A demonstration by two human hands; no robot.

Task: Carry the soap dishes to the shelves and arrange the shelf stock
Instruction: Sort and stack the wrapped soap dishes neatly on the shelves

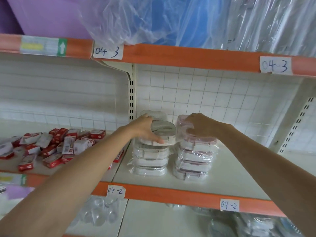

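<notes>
Right now both hands are at the top of two stacks of wrapped soap dishes on the shelf point(222, 182) marked 04-2, so the step in hand looks like seating the uppermost dishes and squaring the piles.

The left hand point(145, 129) sits on the grey-lidded stack point(150, 161), just left of the pink-trimmed stack point(193, 161). Its fingers point(157, 140) are curled around the top grey dish point(162, 129), which lies skewed and slightly tilted on the dishes below. The right hand point(200, 125) is on the pink-trimmed stack, fingers bent and closed on the top pink dish point(191, 134) through its plastic wrap.

To do this well, I would turn the grey dish until its long edges run parallel with the dishes beneath, then lower it flat before letting go. The wrap is glossy and probably slippery, so pressing down lightly rather than pushing sideways should keep either column from sliding. The two stacks stand close together, nearly touching at the top; steadying one while adjusting the other seems wise.

The scattered red-and-white boxes point(51, 147) lie well to the left of the grey stack and need no handling for this step.
</notes>
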